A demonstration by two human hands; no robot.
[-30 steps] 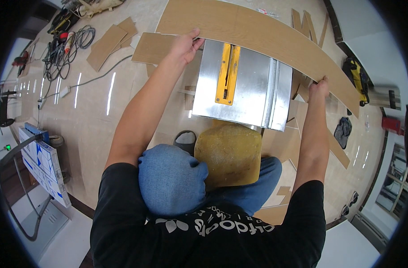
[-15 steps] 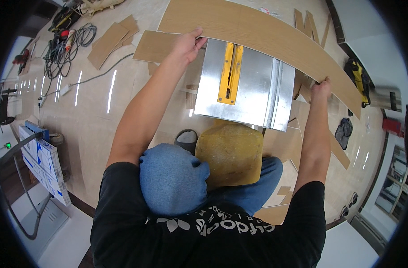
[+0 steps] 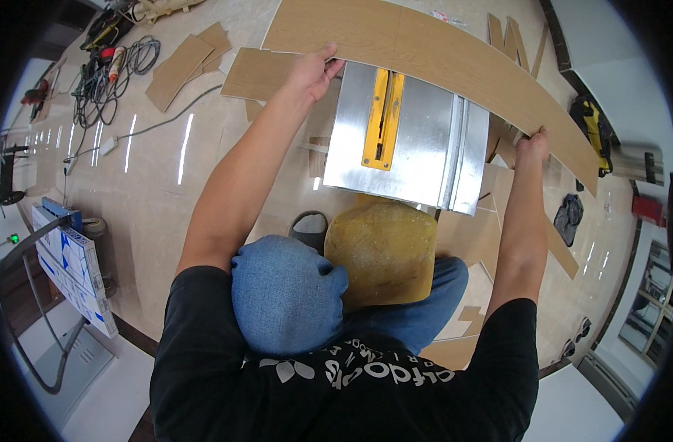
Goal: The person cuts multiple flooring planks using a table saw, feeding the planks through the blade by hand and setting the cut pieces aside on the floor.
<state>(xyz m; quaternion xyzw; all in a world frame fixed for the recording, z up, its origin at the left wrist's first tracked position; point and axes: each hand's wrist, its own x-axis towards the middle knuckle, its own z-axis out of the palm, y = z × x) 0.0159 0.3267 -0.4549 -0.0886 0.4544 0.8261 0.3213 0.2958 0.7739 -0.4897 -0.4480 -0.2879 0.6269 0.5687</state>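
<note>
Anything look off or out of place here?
Mostly clutter: a dark cable lies tangled on the floor at upper left, with loose board pieces strewn askew beside it. The long board held by the left hand and right hand looks bowed, though that may be fisheye bending.

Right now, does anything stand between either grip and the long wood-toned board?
Nothing visible does. The left grip and right grip both hold the near edge of the long wood-toned board. A shorter board shows by the left grip, but not in between. What lies hidden under the edge, I cannot tell.
</note>
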